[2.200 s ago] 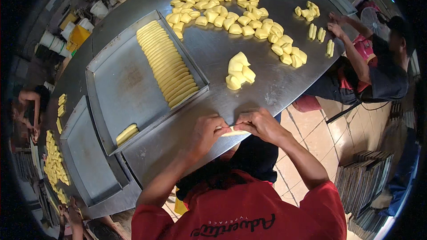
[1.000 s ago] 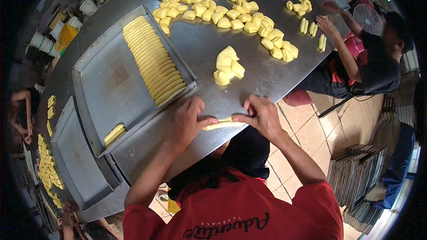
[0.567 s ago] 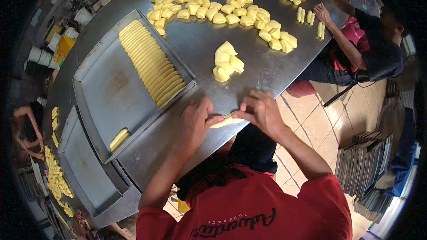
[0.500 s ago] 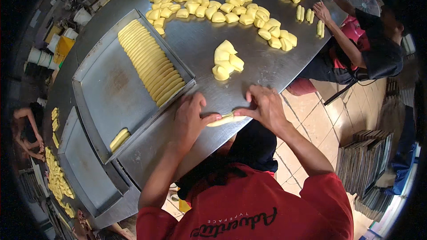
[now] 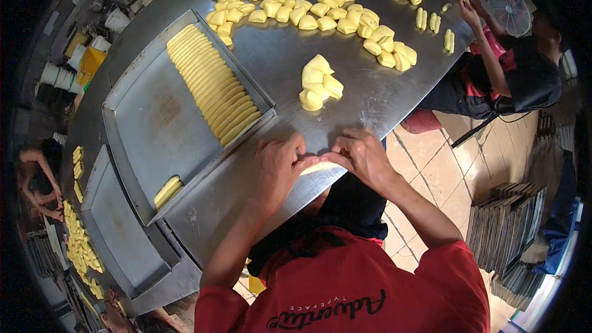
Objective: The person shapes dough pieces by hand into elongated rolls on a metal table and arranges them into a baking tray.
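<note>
A pale yellow dough roll (image 5: 319, 167) lies at the metal table's near edge. My left hand (image 5: 279, 163) presses its left part with the thumb, fingers curled above. From the other side my right hand (image 5: 361, 156) closes on the same dough, its thumb close to the left thumb. Both hands partly cover the roll. A small cluster of dough pieces (image 5: 320, 84) rests on the table just beyond my hands. Left of them a metal tray (image 5: 139, 111) holds a long row of finished dough rolls (image 5: 213, 86), with a few more rolls (image 5: 167, 192) at its near corner.
A large heap of cut dough pieces (image 5: 290, 9) spreads over the far table. At the right a co-worker (image 5: 493, 74) handles dough beside several short rolls. A second tray (image 5: 120, 228) stands at the left. Stacked trays (image 5: 502, 228) are on the floor at right.
My hands have come closer together along the dough roll, and more of it is hidden between them. The co-worker at the right has lifted both hands together off the table.
</note>
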The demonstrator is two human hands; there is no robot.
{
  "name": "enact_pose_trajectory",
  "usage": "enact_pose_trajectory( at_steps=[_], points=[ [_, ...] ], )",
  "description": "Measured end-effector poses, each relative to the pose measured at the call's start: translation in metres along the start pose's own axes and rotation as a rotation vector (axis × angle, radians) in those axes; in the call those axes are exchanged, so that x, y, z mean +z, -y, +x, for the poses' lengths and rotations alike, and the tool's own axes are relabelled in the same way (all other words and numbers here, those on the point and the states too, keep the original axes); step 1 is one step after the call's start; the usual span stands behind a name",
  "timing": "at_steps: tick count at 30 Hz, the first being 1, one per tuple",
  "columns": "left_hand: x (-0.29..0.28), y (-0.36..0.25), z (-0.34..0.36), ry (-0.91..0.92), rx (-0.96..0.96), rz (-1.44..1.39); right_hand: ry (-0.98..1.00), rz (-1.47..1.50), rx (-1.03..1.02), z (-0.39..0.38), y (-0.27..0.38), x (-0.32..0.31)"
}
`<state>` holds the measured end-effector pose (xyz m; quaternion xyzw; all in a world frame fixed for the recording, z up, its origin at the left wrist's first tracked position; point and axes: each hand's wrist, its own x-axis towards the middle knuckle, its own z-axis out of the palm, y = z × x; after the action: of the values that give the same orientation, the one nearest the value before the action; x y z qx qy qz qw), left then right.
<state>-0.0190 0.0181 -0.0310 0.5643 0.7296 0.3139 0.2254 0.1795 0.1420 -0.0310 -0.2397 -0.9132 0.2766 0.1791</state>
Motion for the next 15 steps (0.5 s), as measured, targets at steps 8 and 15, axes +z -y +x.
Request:
enact_pose_trajectory(
  at_steps=[8,15],
  points=[
    [-0.004,0.025,-0.005,-0.128,0.099,0.043,0.073,-0.004,-0.03,0.017,-0.025,-0.006],
    [-0.012,0.017,0.005,-0.06,0.053,0.153,0.107,-0.192,0.065,0.023,-0.001,-0.007]
  ],
)
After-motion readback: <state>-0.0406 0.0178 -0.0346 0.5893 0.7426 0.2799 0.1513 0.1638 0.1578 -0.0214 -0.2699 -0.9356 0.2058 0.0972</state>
